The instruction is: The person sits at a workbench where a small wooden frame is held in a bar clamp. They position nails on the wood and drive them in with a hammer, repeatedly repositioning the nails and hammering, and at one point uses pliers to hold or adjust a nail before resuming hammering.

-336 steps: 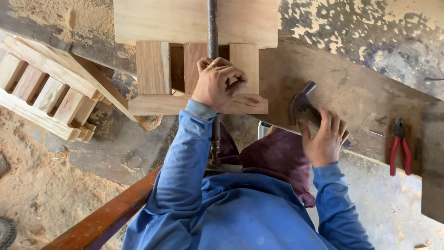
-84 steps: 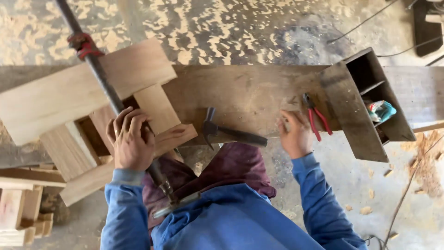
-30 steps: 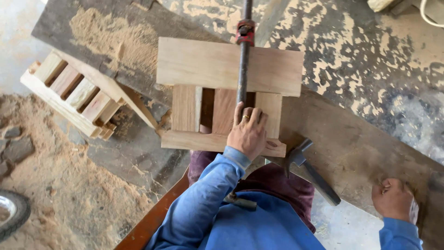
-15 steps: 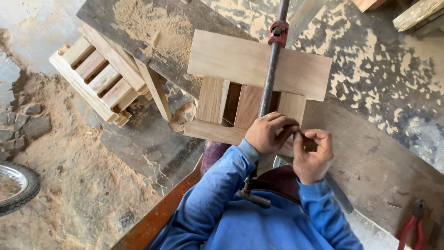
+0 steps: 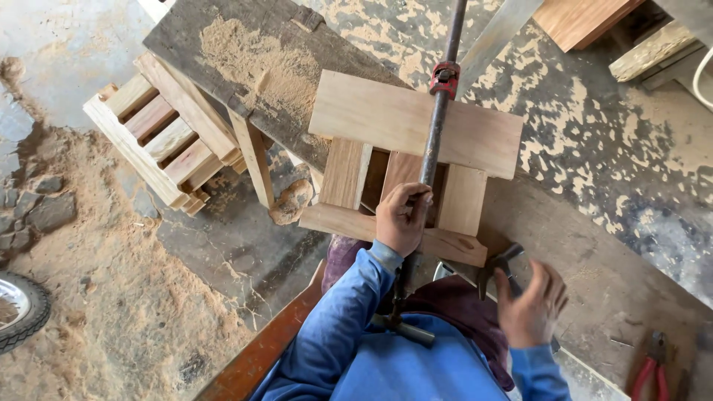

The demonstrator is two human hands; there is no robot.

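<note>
A slatted wooden frame (image 5: pixel 416 134) lies on the dark workbench (image 5: pixel 609 282), squeezed by a long bar clamp (image 5: pixel 437 119) with a red jaw. My left hand (image 5: pixel 401 219) rests on the frame's near rail beside the clamp bar, fingers pinched together as if around something small that I cannot make out. My right hand (image 5: pixel 531 304) hovers open, fingers spread, just above the head of a hammer (image 5: pixel 496 263) lying on the bench near the frame's right corner.
A second slatted wooden frame (image 5: pixel 167 134) leans on the sawdust-covered ground at the left. Red-handled pliers (image 5: pixel 650 371) lie on the bench at the lower right. Timber offcuts (image 5: pixel 587 18) sit at the top right, a tyre (image 5: pixel 22 315) at the far left.
My right hand has left my left hand at the frame's near rail and dropped to the right, over the hammer. The left hand stays at the rail.
</note>
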